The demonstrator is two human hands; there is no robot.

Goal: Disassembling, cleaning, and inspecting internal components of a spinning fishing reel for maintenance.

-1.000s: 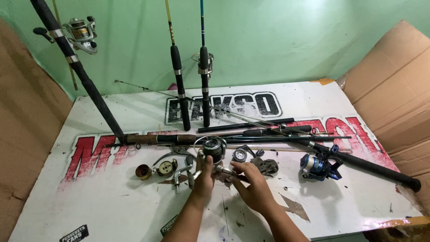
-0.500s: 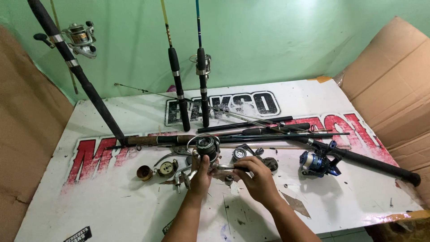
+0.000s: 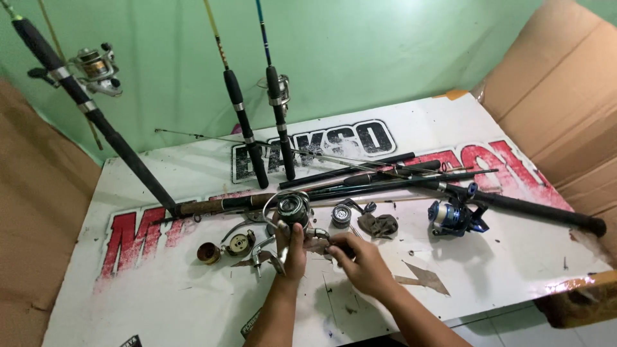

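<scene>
Head view, looking down on a white printed-banner tabletop [image 3: 160, 308] with large red and black lettering.

Left hand [image 3: 292, 247]: grip closed around the body of a silver-and-dark spinning fishing reel with a wire bail arm [image 3: 292, 212], held upright just above the tabletop near the middle front. The spool end points up and away from the person.

Right hand [image 3: 360, 260]: fingers pinched shut on the reel's dark handle end [image 3: 334, 247], just right of the left hand; the two hands are nearly touching. Exactly how much of the handle is inside the fingers cannot be told.

Around the hands:
- Left of the reel, a small brass-coloured round spool part [image 3: 209, 253] and a round geared reel part [image 3: 240, 243] lie side by side on the tabletop.
- Right of the reel, a small silver spool [image 3: 341, 215] and a dull grey reel housing piece [image 3: 379, 225].
- Further right, a blue-and-black spinning reel [image 3: 453, 217] mounted on a long black rod [image 3: 533, 209] lying across the tabletop.
- Several thin dark rod sections [image 3: 379, 177] lie behind the hands, roughly parallel.
- Two black-handled rods [image 3: 247, 135] lean upright against the green wall [image 3: 385, 58]; a third thick black rod with a silver reel [image 3: 96, 64] leans at far left.
- Brown cardboard sheets [image 3: 559, 90] stand on both sides.
</scene>
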